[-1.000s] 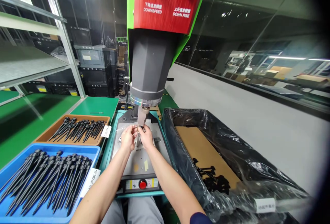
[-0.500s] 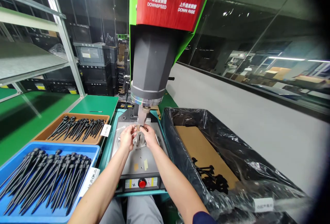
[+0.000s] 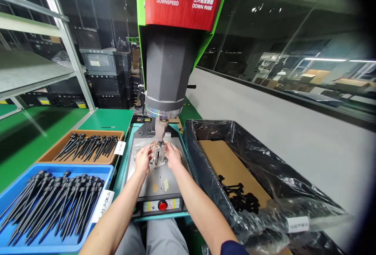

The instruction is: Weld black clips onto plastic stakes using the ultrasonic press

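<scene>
My left hand (image 3: pixel 143 158) is at the left side of a small metal fixture (image 3: pixel 157 156), its fingers apart and loosely curved towards it. On the opposite side, my right hand (image 3: pixel 173 155) has its fingers spread and slightly bent, close to the fixture. I see nothing held in either hand. A small black part (image 3: pixel 159 143) sits at the top of the fixture between my hands. Just above it is the metal horn (image 3: pixel 161 127) of the press (image 3: pixel 166 67). The fixture stands on a grey base plate (image 3: pixel 147 188).
At left, a blue tray (image 3: pixel 110 174) and a brown tray (image 3: pixel 44 156) hold many long black parts. On the right, a bin lined with black plastic (image 3: pixel 249 145) holds cardboard and several black parts. A red button (image 3: pixel 162 205) is on the base's front.
My hands have moved slightly apart, the right one drawing back from the fixture's top. The black part between them is now uncovered. The view has shifted a little.
</scene>
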Action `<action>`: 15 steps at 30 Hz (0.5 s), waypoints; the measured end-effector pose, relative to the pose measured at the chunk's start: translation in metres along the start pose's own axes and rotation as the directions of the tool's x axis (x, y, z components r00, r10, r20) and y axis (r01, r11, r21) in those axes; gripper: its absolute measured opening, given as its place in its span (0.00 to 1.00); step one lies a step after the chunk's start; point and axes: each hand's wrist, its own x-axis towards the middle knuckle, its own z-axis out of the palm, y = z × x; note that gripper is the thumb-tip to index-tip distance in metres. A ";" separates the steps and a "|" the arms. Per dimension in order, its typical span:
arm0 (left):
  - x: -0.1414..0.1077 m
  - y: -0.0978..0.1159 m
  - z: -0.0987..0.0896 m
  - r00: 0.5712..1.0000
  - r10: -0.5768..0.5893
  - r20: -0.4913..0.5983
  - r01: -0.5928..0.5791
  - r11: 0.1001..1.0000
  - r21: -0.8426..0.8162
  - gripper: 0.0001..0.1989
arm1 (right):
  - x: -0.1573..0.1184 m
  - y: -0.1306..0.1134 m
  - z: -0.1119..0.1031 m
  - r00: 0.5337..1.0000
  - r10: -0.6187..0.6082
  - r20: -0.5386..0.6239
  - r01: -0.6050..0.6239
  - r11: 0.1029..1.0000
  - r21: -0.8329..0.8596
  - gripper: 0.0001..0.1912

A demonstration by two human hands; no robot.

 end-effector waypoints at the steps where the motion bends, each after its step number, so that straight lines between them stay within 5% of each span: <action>1: 0.000 -0.001 0.000 1.000 -0.004 0.005 0.004 1.000 0.001 0.14 | -0.001 0.001 -0.001 1.000 0.007 -0.002 -0.007 1.000 -0.003 0.18; 15: 0.003 -0.008 -0.002 1.000 -0.007 -0.019 0.008 1.000 0.027 0.13 | 0.004 0.003 -0.002 1.000 0.005 0.012 -0.005 1.000 -0.017 0.21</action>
